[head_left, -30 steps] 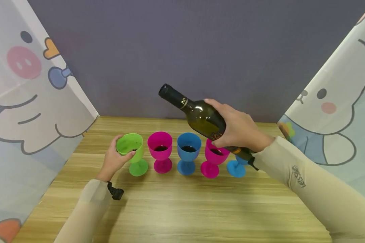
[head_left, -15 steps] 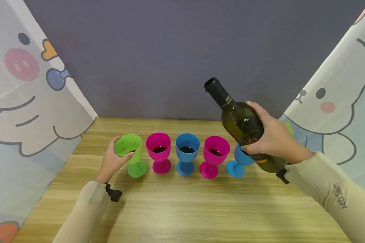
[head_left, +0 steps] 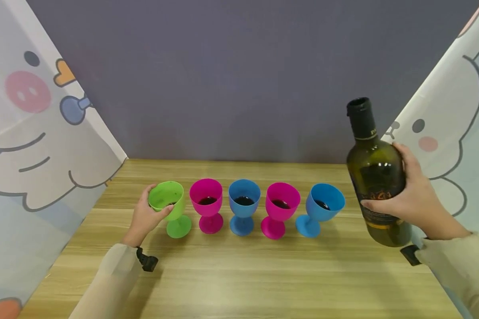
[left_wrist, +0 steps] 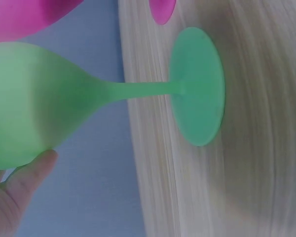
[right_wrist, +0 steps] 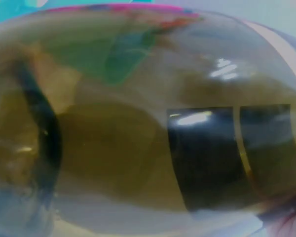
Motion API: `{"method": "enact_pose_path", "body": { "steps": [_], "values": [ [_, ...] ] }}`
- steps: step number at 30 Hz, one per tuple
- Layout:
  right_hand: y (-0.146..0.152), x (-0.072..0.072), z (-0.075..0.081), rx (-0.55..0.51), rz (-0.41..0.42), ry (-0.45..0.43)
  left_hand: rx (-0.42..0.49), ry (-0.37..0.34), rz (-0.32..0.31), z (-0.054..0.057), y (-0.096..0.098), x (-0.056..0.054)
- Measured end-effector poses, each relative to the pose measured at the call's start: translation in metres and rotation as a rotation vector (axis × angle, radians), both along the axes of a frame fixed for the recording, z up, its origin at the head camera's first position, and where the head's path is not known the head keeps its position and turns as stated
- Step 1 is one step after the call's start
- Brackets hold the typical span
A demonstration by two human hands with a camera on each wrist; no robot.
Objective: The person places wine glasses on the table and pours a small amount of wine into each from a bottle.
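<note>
At the left end of a row of goblets, my left hand (head_left: 145, 218) holds the bowl of a green goblet (head_left: 178, 227), thumb and fingers on either side. In the left wrist view the green goblet's foot (left_wrist: 197, 89) stands on the wood, with a fingertip against the bowl. Dark liquid shows at its bottom. My right hand (head_left: 419, 199) grips a dark green wine bottle (head_left: 377, 170) round its body, neck up and leaning slightly left, to the right of the row. Close up, the bottle's glass (right_wrist: 113, 148) fills the right wrist view.
Beside the green goblet stand a magenta goblet (head_left: 206, 195), a blue goblet (head_left: 244, 195), another magenta goblet (head_left: 282, 199) and a tilted blue goblet (head_left: 323, 201), each with dark liquid inside. A grey wall (head_left: 239, 79) rises behind the wooden table (head_left: 239, 274). Cartoon-printed sheets flank both sides.
My right hand has carried the wine bottle to the right, away from over the goblets, and turned it more upright. The right blue goblet is now uncovered. My left hand stays on the green goblet.
</note>
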State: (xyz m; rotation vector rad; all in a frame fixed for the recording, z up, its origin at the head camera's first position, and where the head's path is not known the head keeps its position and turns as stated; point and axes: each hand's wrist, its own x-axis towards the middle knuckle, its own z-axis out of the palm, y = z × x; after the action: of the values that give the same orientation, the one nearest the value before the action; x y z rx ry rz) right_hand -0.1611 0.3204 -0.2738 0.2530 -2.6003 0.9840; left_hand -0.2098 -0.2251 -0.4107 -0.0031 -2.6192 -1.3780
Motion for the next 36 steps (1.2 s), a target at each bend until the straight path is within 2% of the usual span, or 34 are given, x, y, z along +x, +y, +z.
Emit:
{"method": "enact_pose_path", "body": {
  "steps": [3,6,10,14,22,28,30,33,36],
  "values": [
    [0.012,0.005,-0.006,-0.031,-0.073,0.005,-0.003,-0.006,-0.006,-0.001,-0.001,0.001],
    [0.02,0.008,-0.013,-0.108,-0.105,0.042,-0.004,0.0,-0.004,-0.001,-0.001,0.002],
    [0.026,0.01,-0.023,-0.217,-0.098,0.106,-0.007,0.01,0.002,-0.003,-0.002,0.005],
    [0.03,0.012,-0.037,-0.269,-0.139,0.144,-0.009,0.009,-0.001,-0.007,-0.001,0.009],
    [0.022,0.004,-0.074,-0.401,-0.23,0.249,-0.007,0.067,-0.002,-0.008,0.0,0.007],
    [0.021,-0.003,-0.1,-0.47,-0.256,0.344,-0.004,0.056,-0.016,-0.006,-0.001,0.002],
    [0.021,-0.006,-0.109,-0.487,-0.287,0.336,0.004,0.053,-0.021,-0.005,-0.001,0.001],
    [0.021,-0.009,-0.123,-0.502,-0.358,0.276,0.014,0.048,-0.027,-0.004,-0.001,0.001],
    [0.021,-0.013,-0.135,-0.517,-0.393,0.228,0.021,0.048,-0.034,-0.003,0.0,0.001]
  ]
}}
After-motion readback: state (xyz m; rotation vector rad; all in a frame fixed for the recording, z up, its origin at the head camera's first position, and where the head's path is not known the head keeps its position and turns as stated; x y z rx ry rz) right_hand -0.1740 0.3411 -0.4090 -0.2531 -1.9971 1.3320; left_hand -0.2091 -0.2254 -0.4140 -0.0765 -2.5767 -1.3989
